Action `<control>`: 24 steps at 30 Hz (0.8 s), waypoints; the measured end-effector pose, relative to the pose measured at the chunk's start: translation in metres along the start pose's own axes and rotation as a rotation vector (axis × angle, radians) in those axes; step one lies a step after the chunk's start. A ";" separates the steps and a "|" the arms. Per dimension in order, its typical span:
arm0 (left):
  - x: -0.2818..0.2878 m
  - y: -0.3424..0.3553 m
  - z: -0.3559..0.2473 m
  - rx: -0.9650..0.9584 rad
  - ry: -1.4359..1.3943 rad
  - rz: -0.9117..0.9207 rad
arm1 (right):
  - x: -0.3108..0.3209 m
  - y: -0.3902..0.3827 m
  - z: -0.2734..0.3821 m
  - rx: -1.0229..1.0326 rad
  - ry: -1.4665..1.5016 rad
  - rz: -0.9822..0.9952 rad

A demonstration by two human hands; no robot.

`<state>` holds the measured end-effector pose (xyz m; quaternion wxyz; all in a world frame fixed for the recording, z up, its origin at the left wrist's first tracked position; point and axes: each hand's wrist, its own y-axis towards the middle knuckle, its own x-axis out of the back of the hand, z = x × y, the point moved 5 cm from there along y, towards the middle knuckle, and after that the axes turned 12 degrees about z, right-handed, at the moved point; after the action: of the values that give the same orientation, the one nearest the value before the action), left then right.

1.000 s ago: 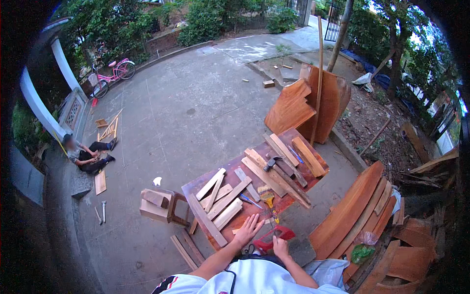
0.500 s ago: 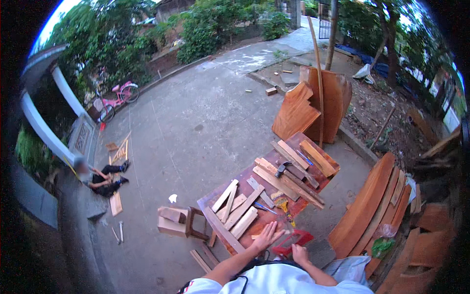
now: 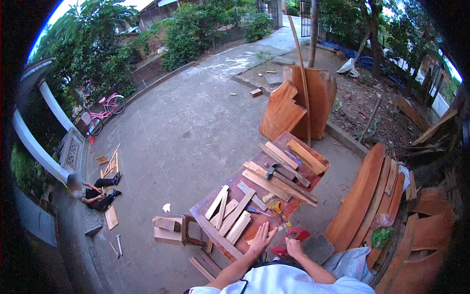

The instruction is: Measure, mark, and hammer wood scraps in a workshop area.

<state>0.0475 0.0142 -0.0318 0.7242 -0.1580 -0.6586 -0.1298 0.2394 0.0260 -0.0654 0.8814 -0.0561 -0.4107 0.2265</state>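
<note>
My left hand [image 3: 263, 238] lies with fingers stretched out at the near edge of the reddish-brown wooden table [image 3: 250, 224]. Pale bits of wood show on both sides of it, perhaps one strip under the palm. Close by on the right, my right hand [image 3: 294, 248] is closed; what it grips is too small to make out. Just beyond that fist sits a red frame-shaped object [image 3: 299, 235], whose kind I cannot tell. A yellow-handled brush [image 3: 275, 206] rests ahead of my hands. Left of the brush lies a blue pencil-like tool [image 3: 258, 211].
Several wood strips [image 3: 235, 215] and a hammer [image 3: 270, 169] cover the table. Beside it stands a wooden stool [image 3: 183, 230] bearing a block. Large planks [image 3: 356, 196] lean on the right, slabs [image 3: 311, 103] at the back. Another person [image 3: 95, 193] sits far left.
The whole view has shifted, so the scene sits slightly further left and higher. My left hand stays flat at the table edge, and my right fist stays by the red object.
</note>
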 end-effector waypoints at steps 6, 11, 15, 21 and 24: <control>0.015 0.000 0.001 -0.022 -0.099 0.028 | -0.001 -0.004 -0.003 -0.054 0.006 0.020; 0.025 0.006 0.006 -0.005 -0.362 -0.180 | 0.014 -0.017 0.019 -0.046 0.005 -0.029; 0.035 0.015 0.007 -0.027 -0.380 -0.239 | 0.025 -0.023 0.026 0.011 -0.016 -0.029; 0.023 0.021 0.018 -0.067 -0.347 -0.188 | 0.031 -0.012 0.035 0.002 -0.023 0.009; 0.032 0.026 0.020 -0.077 -0.395 -0.232 | 0.052 -0.013 0.061 -0.089 -0.100 0.036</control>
<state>0.0423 0.0463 0.0006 0.5548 -0.1309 -0.7960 -0.2036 0.2272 0.0327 0.0146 0.8521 -0.0914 -0.4630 0.2262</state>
